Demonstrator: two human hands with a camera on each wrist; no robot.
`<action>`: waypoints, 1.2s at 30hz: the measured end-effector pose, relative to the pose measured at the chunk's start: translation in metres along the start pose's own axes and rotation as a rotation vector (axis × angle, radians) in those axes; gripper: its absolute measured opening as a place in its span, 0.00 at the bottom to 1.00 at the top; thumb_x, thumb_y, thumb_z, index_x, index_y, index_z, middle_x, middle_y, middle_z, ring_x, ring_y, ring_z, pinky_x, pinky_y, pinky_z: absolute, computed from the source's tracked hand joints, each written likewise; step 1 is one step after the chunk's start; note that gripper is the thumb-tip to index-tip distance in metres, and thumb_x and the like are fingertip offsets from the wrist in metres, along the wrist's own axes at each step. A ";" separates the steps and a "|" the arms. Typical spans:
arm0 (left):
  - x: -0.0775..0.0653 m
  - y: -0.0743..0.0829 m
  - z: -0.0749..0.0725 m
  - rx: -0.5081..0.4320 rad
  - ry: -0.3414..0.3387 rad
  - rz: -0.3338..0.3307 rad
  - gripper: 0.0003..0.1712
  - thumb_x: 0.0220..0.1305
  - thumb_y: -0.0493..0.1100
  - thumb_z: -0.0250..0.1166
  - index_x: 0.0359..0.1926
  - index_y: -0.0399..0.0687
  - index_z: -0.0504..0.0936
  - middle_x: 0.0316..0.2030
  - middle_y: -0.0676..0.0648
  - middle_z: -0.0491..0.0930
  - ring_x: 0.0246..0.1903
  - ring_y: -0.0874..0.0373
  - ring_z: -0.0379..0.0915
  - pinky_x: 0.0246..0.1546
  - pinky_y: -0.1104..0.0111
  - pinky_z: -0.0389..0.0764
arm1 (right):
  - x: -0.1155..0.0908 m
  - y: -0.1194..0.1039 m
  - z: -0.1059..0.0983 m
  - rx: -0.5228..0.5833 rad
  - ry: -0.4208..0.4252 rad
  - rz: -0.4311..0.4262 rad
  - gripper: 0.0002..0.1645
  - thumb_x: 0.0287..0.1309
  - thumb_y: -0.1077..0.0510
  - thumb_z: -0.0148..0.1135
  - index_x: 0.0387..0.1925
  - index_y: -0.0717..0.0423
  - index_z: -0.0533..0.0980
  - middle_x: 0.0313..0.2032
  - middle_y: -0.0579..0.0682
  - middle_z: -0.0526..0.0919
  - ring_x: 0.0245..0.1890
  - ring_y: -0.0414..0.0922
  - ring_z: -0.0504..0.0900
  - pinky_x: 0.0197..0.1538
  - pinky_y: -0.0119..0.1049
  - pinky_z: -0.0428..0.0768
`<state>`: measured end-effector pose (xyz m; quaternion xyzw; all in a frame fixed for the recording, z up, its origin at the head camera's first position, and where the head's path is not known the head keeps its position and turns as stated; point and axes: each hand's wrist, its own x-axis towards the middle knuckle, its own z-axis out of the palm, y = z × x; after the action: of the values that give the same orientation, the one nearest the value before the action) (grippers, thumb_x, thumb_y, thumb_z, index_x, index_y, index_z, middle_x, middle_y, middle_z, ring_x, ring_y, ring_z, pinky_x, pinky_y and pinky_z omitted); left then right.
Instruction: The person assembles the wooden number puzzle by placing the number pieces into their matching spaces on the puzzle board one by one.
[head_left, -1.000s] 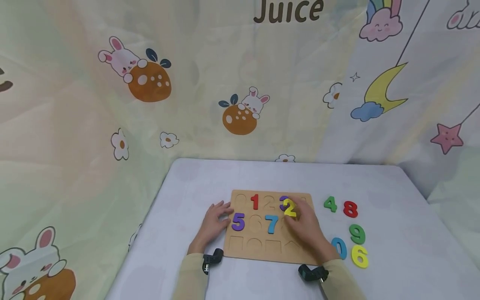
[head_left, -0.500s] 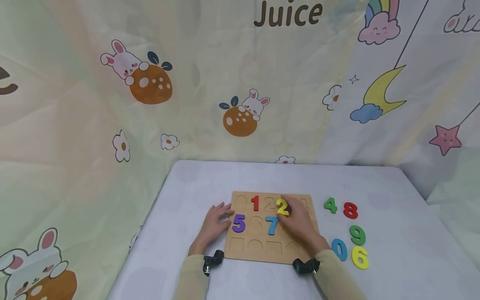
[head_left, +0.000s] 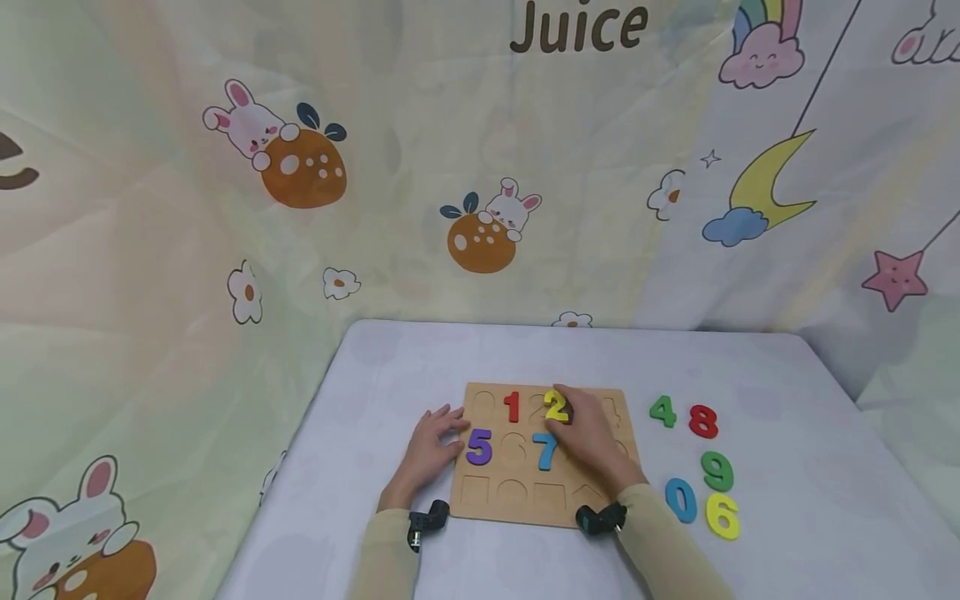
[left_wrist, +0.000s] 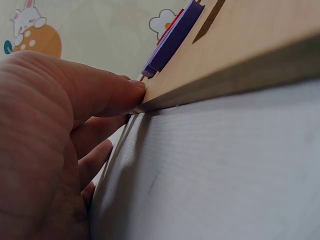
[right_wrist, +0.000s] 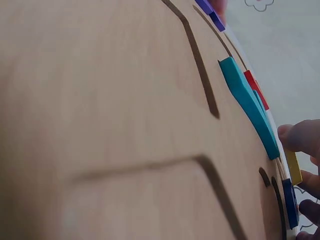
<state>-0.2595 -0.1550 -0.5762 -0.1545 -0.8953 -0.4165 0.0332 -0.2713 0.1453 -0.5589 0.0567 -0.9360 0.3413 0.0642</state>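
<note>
A yellow number 2 [head_left: 556, 406] is pinched between the thumb and fingers of my right hand [head_left: 592, 433], low over the top row of the wooden number board [head_left: 487, 498]. In the head view it partly covers the purple 3 beside it; the right wrist view shows the yellow edge [right_wrist: 295, 169] near the thumb. My left hand [head_left: 429, 446] rests at the board's left side, fingers relaxed, its thumb [left_wrist: 120, 95] touching the edge near the purple 5 [head_left: 479, 447]. A red 1 [head_left: 512, 407] and a blue 7 [head_left: 545, 451] also sit on the board.
Right of the board, on the white table [head_left: 795, 433], lie a green 4 [head_left: 663, 412], red 8 [head_left: 703, 422], green 9 [head_left: 717, 472], blue 0 [head_left: 681, 500] and yellow 6 [head_left: 722, 517]. A printed cloth [head_left: 405, 133] hangs behind the table.
My right hand has carried the yellow 2 leftward across the purple 3, toward the outlined 2 recess. The left hand stays at the board's edge.
</note>
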 end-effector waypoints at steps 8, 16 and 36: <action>0.001 -0.003 0.001 0.012 0.003 0.016 0.19 0.56 0.37 0.67 0.51 0.49 0.83 0.64 0.48 0.74 0.70 0.46 0.58 0.74 0.49 0.45 | 0.005 -0.007 0.007 -0.021 0.027 -0.039 0.39 0.52 0.53 0.69 0.65 0.58 0.69 0.60 0.56 0.76 0.60 0.56 0.71 0.65 0.55 0.71; 0.001 0.000 -0.001 0.006 -0.003 0.007 0.19 0.56 0.36 0.67 0.51 0.48 0.83 0.64 0.48 0.74 0.70 0.46 0.58 0.75 0.50 0.44 | 0.010 -0.010 0.018 -0.051 0.045 -0.028 0.40 0.50 0.52 0.71 0.64 0.58 0.70 0.59 0.55 0.78 0.61 0.55 0.71 0.66 0.54 0.69; 0.000 0.000 0.000 0.005 -0.006 0.007 0.19 0.57 0.36 0.67 0.52 0.48 0.83 0.64 0.48 0.74 0.70 0.48 0.57 0.75 0.52 0.44 | 0.009 -0.014 0.021 -0.079 0.069 -0.019 0.40 0.50 0.50 0.74 0.63 0.58 0.72 0.58 0.56 0.78 0.59 0.55 0.71 0.65 0.53 0.68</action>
<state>-0.2595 -0.1554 -0.5760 -0.1589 -0.8958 -0.4137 0.0326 -0.2799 0.1207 -0.5643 0.0513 -0.9454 0.3052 0.1021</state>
